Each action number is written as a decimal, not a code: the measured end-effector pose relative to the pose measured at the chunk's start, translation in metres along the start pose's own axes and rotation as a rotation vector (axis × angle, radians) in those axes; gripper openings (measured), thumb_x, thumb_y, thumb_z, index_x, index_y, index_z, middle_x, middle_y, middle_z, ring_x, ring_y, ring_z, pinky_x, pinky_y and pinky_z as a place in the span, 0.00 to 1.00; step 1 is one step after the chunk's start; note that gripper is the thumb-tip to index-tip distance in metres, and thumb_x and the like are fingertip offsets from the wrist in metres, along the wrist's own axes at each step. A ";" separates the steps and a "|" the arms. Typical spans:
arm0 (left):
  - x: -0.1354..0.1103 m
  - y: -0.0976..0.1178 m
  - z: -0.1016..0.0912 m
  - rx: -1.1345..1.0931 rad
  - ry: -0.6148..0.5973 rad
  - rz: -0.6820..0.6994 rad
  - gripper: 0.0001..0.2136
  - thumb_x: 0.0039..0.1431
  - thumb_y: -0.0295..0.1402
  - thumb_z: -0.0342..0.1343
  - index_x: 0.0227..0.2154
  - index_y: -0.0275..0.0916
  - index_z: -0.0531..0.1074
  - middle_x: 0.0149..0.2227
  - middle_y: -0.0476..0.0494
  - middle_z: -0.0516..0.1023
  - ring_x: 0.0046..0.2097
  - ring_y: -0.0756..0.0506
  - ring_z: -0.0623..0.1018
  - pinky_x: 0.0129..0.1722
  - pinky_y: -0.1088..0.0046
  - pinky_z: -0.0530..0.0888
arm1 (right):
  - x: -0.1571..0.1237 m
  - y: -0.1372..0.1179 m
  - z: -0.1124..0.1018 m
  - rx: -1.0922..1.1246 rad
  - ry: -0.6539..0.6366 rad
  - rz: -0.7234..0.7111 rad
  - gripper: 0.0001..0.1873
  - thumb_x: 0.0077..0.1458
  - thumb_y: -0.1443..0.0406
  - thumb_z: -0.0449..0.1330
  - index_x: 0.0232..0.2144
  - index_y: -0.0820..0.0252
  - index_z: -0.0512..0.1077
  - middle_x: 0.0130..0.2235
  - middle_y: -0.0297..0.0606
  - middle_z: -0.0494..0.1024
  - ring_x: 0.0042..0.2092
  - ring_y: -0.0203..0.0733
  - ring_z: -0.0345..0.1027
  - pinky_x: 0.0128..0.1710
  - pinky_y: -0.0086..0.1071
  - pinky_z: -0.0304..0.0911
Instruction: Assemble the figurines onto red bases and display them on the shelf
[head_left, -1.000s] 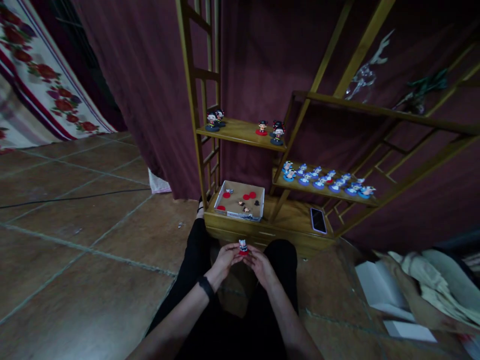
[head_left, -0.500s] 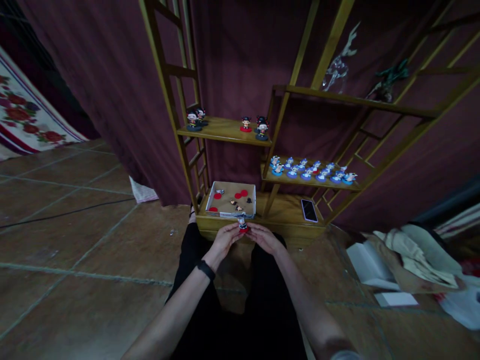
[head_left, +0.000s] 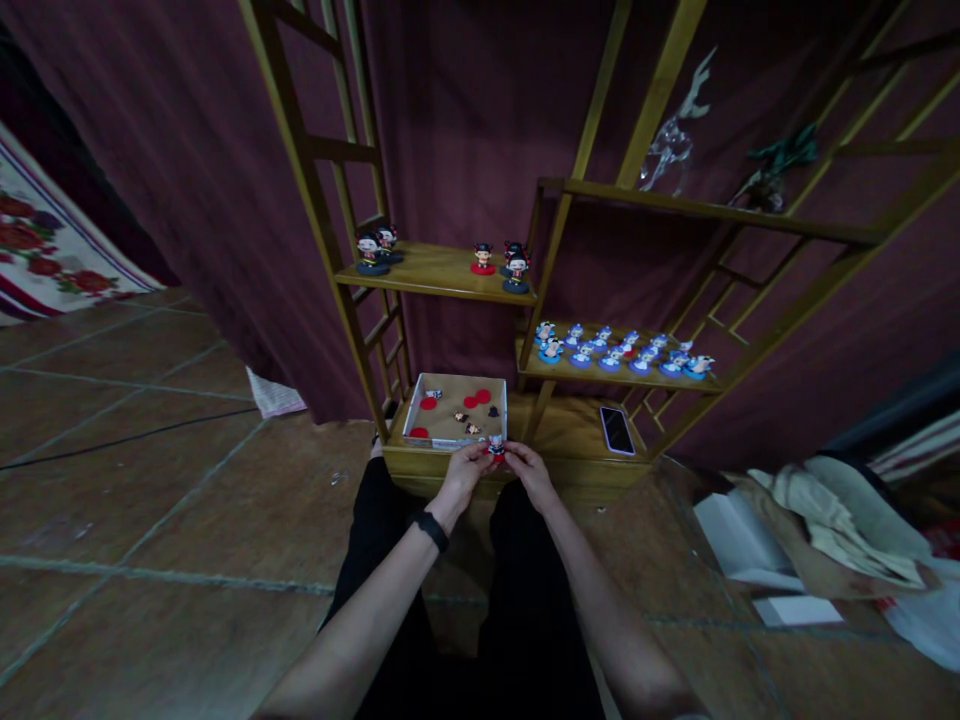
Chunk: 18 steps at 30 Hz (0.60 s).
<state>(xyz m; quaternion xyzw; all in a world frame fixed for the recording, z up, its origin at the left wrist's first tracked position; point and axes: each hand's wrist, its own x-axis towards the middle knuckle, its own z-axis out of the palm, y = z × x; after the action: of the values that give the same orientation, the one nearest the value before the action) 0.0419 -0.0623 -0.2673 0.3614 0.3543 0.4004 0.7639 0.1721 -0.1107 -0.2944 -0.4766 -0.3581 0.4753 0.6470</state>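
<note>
Left hand (head_left: pixel 463 475) and right hand (head_left: pixel 531 470) have moved forward since the earlier frame, bringing the small figurine (head_left: pixel 496 443) up to the near right corner of the shallow box (head_left: pixel 442 424). Their fingers are drawn in around its red base (head_left: pixel 498 458) from opposite sides, neither hand clearly nearer. Its long axis looks roughly upright; I cannot tell whether it touches the box. Beyond, red discs (head_left: pixel 483 396) lie inside; rightward, a phone (head_left: pixel 616 430) rests on the cabinet (head_left: pixel 570 428).
</note>
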 end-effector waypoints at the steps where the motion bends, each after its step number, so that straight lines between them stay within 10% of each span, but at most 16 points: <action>1: 0.002 -0.002 0.004 0.000 0.003 -0.006 0.13 0.42 0.23 0.64 0.35 0.32 0.75 0.29 0.43 0.79 0.31 0.49 0.77 0.38 0.70 0.73 | 0.000 0.001 -0.001 -0.011 0.031 -0.018 0.15 0.44 0.58 0.63 0.37 0.54 0.74 0.39 0.35 0.77 0.40 0.43 0.69 0.45 0.38 0.62; 8: 0.008 -0.012 0.005 -0.010 0.031 -0.022 0.11 0.43 0.22 0.63 0.33 0.33 0.75 0.30 0.45 0.78 0.31 0.50 0.77 0.37 0.72 0.74 | 0.000 0.023 0.003 -0.070 0.198 -0.126 0.13 0.47 0.59 0.58 0.36 0.54 0.74 0.40 0.34 0.76 0.43 0.42 0.66 0.48 0.36 0.59; 18: 0.014 0.002 -0.029 0.008 0.113 0.020 0.14 0.42 0.24 0.65 0.35 0.33 0.72 0.25 0.47 0.75 0.27 0.51 0.77 0.35 0.73 0.74 | 0.024 0.025 0.028 -0.036 0.022 -0.017 0.13 0.43 0.56 0.62 0.33 0.54 0.74 0.35 0.34 0.76 0.38 0.43 0.68 0.40 0.36 0.64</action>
<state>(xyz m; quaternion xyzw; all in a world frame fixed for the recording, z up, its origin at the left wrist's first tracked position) 0.0229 -0.0413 -0.2829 0.3447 0.3948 0.4266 0.7372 0.1469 -0.0779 -0.3096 -0.4901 -0.3636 0.4581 0.6463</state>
